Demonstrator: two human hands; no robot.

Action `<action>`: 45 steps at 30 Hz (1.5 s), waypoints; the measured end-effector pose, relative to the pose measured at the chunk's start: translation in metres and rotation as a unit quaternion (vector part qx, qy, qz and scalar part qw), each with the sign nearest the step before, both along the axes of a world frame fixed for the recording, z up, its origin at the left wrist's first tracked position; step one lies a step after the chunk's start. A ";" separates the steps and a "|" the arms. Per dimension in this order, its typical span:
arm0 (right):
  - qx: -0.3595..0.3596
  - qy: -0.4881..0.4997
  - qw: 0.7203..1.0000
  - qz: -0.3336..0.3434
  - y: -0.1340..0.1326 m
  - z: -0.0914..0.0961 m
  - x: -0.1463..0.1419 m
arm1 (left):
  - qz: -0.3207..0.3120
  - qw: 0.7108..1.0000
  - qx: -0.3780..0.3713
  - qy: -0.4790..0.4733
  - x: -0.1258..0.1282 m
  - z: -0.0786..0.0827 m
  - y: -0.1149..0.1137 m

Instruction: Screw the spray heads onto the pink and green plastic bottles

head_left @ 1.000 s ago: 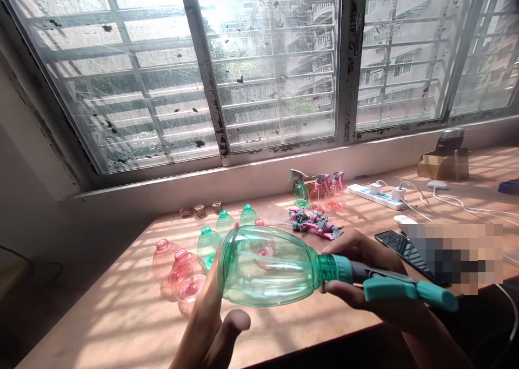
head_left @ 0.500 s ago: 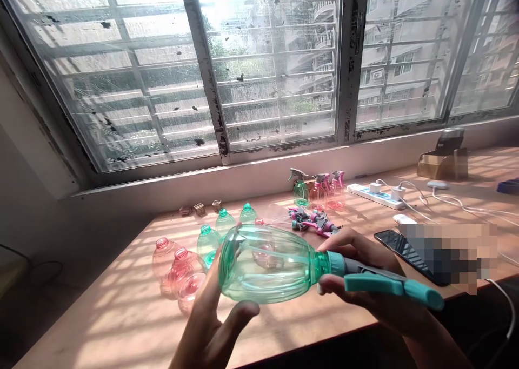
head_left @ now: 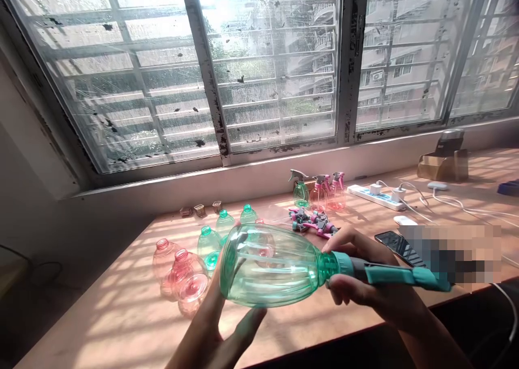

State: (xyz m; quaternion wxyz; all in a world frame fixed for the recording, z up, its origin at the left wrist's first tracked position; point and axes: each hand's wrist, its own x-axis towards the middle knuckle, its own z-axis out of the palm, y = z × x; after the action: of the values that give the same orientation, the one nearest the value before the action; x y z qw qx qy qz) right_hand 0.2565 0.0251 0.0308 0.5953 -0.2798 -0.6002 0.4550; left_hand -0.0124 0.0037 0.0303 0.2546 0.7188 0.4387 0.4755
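I hold a clear green spray bottle (head_left: 271, 266) on its side above the table's front edge. My left hand (head_left: 219, 326) cups the bottle's base from below, thumb against the body. My right hand (head_left: 365, 282) is closed round the neck, where a teal and grey trigger spray head (head_left: 397, 276) sits on the bottle and points right. Behind the bottle stand several capless green bottles (head_left: 221, 228) and pink bottles (head_left: 178, 274) on the wooden table (head_left: 121, 315).
Three bottles with spray heads (head_left: 320, 190) stand near the window sill. Loose pink and grey spray heads (head_left: 314, 222) lie in front of them. To the right are a power strip (head_left: 375, 195) with cables, a phone (head_left: 399, 246), a blurred patch and a brown box (head_left: 444, 163).
The bottle has turned about its long axis between my hands; the trigger head now lies flatter and points straight right. My left thumb has shifted up along the body.
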 end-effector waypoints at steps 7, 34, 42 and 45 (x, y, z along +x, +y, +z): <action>0.062 -0.057 0.994 -0.067 0.001 -0.002 -0.001 | 0.011 0.999 0.011 -0.030 0.000 0.001 0.012; 0.024 0.020 0.999 0.016 0.014 -0.006 -0.008 | 0.108 0.979 0.142 0.099 -0.006 -0.006 0.019; 0.005 0.021 1.000 0.016 0.010 -0.002 -0.011 | 0.098 0.976 0.190 0.051 -0.004 0.005 0.019; -0.015 0.018 0.999 0.028 0.011 -0.001 -0.012 | 0.093 0.971 0.215 0.045 -0.002 0.005 0.020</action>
State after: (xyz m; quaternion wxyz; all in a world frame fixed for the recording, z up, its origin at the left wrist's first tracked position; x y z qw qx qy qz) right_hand 0.2446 0.0361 0.0299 0.5892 -0.2635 -0.5899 0.4853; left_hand -0.0145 0.0241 0.0349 0.0292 0.7335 0.4018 0.5474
